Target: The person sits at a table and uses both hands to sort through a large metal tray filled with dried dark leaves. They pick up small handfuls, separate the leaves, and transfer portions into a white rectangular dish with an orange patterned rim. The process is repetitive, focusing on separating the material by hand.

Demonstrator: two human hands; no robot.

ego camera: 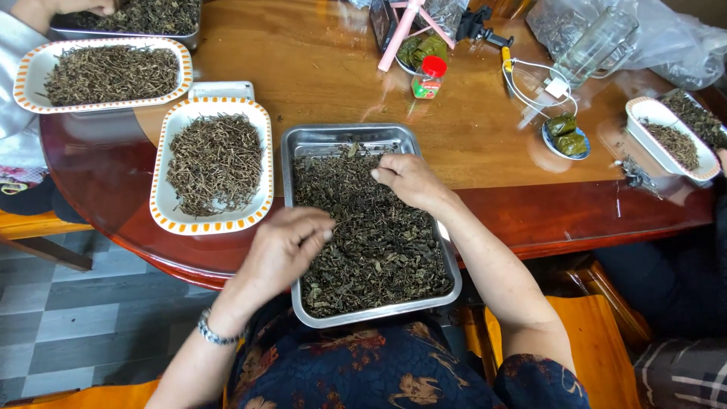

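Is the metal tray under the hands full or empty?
Nearly full: dark dried leaves cover the metal tray except a bare strip at its far end.

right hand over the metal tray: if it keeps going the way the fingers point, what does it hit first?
The right hand points left and slightly down over the rectangular steel tray of dark dried leaves. First contact is probably the leaves just below its fingertips; height above them is unclear.

A metal tray (363, 144) of dried leaves (371, 235) sat on the surface (318, 68), a stem-filled dish (163, 204) just left, both hands inside the tray.
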